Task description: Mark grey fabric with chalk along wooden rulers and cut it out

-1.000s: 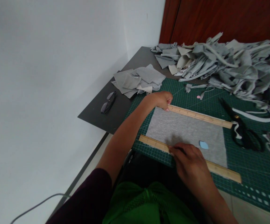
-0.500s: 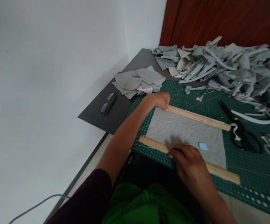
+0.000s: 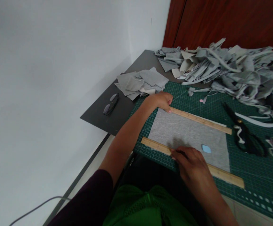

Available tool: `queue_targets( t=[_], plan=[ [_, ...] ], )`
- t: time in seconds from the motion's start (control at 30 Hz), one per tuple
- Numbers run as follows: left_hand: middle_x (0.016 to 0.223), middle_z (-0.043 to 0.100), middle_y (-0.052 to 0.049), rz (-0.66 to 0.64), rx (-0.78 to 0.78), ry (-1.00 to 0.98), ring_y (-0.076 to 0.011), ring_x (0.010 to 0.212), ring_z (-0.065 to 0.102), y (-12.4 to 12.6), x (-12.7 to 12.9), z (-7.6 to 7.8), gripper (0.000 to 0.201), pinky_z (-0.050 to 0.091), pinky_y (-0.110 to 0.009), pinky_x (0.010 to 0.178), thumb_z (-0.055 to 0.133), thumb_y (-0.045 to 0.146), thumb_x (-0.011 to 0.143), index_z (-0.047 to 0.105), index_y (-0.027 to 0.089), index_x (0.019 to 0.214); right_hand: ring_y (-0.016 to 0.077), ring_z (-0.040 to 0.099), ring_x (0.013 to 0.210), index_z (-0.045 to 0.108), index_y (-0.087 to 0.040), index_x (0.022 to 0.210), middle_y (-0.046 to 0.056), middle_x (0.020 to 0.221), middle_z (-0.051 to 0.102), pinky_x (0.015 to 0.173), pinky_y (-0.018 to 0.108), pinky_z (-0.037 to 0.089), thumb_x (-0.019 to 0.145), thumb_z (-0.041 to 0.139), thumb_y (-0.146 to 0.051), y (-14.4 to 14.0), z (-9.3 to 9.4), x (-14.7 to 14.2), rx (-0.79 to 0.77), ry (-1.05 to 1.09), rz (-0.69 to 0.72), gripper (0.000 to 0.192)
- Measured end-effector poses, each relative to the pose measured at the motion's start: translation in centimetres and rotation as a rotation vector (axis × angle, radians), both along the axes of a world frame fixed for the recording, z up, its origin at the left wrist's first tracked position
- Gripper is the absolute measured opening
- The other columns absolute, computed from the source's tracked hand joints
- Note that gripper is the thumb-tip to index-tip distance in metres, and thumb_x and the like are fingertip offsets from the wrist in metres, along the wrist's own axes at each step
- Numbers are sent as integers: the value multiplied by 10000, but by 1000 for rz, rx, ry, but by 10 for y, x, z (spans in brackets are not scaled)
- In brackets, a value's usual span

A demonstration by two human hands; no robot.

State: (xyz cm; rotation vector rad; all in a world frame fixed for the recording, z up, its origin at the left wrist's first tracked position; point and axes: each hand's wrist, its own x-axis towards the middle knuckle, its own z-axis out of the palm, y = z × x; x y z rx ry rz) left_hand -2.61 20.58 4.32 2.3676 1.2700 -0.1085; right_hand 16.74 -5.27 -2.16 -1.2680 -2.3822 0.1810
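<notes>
While your left hand [image 3: 161, 101] pinches the far ruler [image 3: 199, 120] end | your right hand [image 3: 193, 164] presses flat, open, on the near ruler [image 3: 193, 163] | grey fabric [image 3: 188, 135] between, rulers parallel.

A pair of glasses [image 3: 111, 104] lies folded on the dark table [image 3: 98, 114], just beside a small stack of grey fabric squares [image 3: 142, 82]. A big heap of grey scraps [image 3: 230, 70] fills the far side, before a red-brown door [image 3: 223, 22]. Black scissors [image 3: 246, 135] rest on the green cutting mat [image 3: 256, 169]. A grey cable [image 3: 37, 207] trails below.
</notes>
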Motion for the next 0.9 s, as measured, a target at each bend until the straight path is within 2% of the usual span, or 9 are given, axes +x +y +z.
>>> queue_targets(
  t=[0.13, 0.23, 0.4, 0.5, 0.6, 0.7, 0.83, 0.9],
  plan=[
    [1228, 664, -86, -8, 169, -26, -256, 1169, 563, -8, 4, 3, 380, 422, -315, 942, 785, 341, 806, 682, 181, 1134, 299, 625, 1046, 727, -219, 1149, 115, 1153, 687, 931, 481, 526, 938, 545, -63, 0, 0, 0, -2, 7, -4, 319],
    [1250, 633, -133, 5, 382, -93, -304, 1217, 535, -25, 23, -1, 340, 428, -357, 937, 720, 384, 895, 691, 160, 1149, 297, 618, 1058, 719, -215, 1158, 111, 1156, 680, 939, 480, 521, 935, 555, -48, 0, -1, -1, -20, 11, -1, 323],
    [1195, 664, -135, -317, 562, -188, -296, 1187, 570, -59, 71, -28, 194, 449, -380, 866, 619, 216, 969, 711, 149, 1126, 296, 611, 1044, 712, -208, 1154, 112, 1138, 674, 922, 487, 522, 930, 548, -19, 0, -4, -3, -2, 20, -15, 336],
    [1146, 683, -138, -355, 646, -157, -298, 1140, 602, -71, 87, -44, 240, 446, -387, 801, 540, 92, 968, 716, 149, 1120, 298, 611, 1047, 718, -200, 1133, 117, 1137, 676, 919, 490, 524, 932, 544, -18, 0, -4, -4, 5, 19, -18, 322],
    [1131, 689, -142, -290, 698, -123, -299, 1099, 621, -75, 91, -49, 297, 437, -394, 775, 504, 43, 955, 716, 155, 1131, 291, 615, 1039, 723, -201, 1122, 114, 1129, 677, 923, 488, 527, 942, 541, -27, 0, -3, -4, 1, 34, -21, 309],
    [1106, 697, -160, -243, 713, -103, -307, 1072, 635, -75, 90, -47, 296, 433, -401, 761, 487, 51, 964, 724, 141, 1115, 289, 617, 1035, 726, -205, 1128, 112, 1122, 678, 922, 483, 529, 944, 544, -29, 0, -3, -5, 6, 42, -23, 313],
    [1057, 713, -168, -259, 673, -109, -304, 1025, 664, -75, 89, -42, 284, 444, -391, 723, 490, 52, 959, 734, 127, 1083, 296, 615, 1031, 723, -205, 1159, 114, 1123, 678, 903, 474, 527, 930, 537, -16, 0, -4, -5, 26, 45, -24, 350],
    [1047, 720, -163, -274, 636, -119, -304, 1009, 675, -77, 89, -39, 241, 461, -395, 724, 510, 124, 990, 733, 125, 1079, 292, 616, 1028, 724, -207, 1168, 111, 1122, 679, 903, 467, 525, 922, 535, -8, 0, -5, -5, 24, 51, -27, 369]
  ],
)
